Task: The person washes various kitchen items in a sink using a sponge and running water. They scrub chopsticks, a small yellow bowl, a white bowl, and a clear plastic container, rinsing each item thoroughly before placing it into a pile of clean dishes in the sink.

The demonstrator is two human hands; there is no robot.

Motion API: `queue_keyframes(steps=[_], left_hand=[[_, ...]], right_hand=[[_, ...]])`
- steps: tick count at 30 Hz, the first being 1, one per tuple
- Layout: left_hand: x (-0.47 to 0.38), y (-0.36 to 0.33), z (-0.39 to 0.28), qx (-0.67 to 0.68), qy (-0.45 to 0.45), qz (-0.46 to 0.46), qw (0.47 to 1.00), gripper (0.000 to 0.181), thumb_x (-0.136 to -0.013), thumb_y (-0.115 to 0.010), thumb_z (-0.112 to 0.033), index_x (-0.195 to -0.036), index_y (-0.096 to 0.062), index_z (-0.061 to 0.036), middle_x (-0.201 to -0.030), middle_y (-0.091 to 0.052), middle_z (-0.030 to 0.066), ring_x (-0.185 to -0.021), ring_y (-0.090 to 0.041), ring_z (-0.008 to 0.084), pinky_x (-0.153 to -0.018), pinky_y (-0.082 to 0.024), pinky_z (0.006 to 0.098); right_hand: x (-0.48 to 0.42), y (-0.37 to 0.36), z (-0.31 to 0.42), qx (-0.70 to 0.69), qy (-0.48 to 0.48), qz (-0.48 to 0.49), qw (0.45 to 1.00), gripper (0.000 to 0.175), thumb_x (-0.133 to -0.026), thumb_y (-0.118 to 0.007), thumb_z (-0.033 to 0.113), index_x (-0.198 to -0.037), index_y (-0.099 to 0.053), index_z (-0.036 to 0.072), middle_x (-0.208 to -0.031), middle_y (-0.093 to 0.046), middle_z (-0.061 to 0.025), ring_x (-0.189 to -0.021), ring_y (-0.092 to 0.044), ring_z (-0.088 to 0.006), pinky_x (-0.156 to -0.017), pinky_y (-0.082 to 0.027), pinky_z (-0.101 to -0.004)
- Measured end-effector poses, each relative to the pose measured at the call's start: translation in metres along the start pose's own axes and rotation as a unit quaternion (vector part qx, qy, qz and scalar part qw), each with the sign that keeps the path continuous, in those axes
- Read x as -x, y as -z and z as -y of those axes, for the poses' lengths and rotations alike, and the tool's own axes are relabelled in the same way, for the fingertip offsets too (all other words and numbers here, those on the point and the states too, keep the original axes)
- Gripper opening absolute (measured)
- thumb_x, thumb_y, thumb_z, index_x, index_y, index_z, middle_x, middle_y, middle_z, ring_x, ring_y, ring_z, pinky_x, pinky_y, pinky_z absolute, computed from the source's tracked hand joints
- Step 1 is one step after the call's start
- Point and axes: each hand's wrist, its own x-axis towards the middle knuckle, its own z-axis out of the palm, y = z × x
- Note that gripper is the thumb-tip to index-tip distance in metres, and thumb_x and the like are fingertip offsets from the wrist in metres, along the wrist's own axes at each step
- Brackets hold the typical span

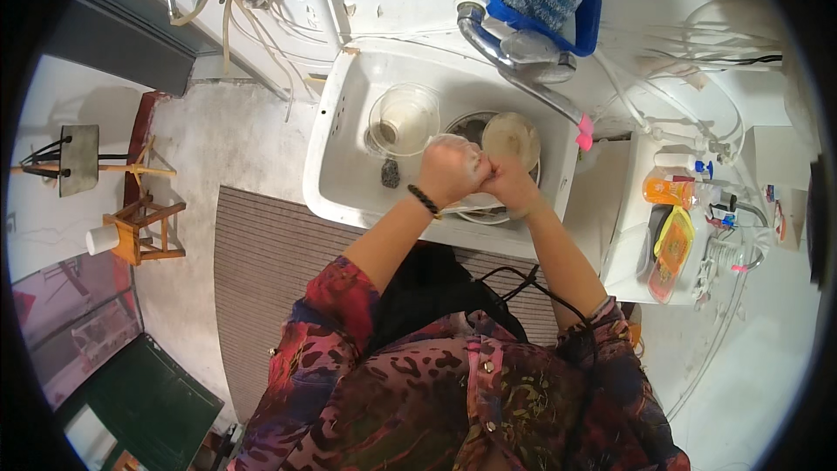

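My left hand [452,169], with a dark beaded bracelet on its wrist, is curled in a fist over the sink [315,173]. Pressed against it is my right hand [513,184], fingers bent inward. A whitish, wet-looking sheen covers the left knuckles. Whether anything is between the hands is hidden. Just beyond the right hand is a round beige bowl or lid [511,133], over a round metal-rimmed basin [463,119] partly covered by my hands. A clear plastic tub [405,119] stands left of them in the sink. Below the tub sits a dark scouring pad [390,173].
A chrome faucet [543,93] with a pink tip reaches over the sink's right side. Above it hangs a blue basket [592,19] holding a silvery scrubber. Bottles and a yellow brush-like item [673,242] lie on the right shelf. A striped mat [261,261] covers the floor.
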Motion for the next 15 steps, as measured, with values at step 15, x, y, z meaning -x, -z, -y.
queue_keyframes(steps=[15], left_hand=[[-0.006, 0.004, -0.002, -0.021, 0.07, 0.006, 0.997, 0.011, -0.065, -0.057, -0.01, -0.055, -0.052, -0.0062, -0.056, -0.055, 0.0078, -0.051, -0.053, 0.0254, -0.05, -0.044, 0.0357]], right_hand=[[-0.003, 0.008, -0.025, -0.042, 0.048, -0.062, 0.996, 0.03, -0.071, -0.069, 0.023, -0.092, -0.062, 0.002, -0.082, -0.061, -0.0043, -0.074, -0.053, -0.0093, -0.067, -0.043, -0.0244]])
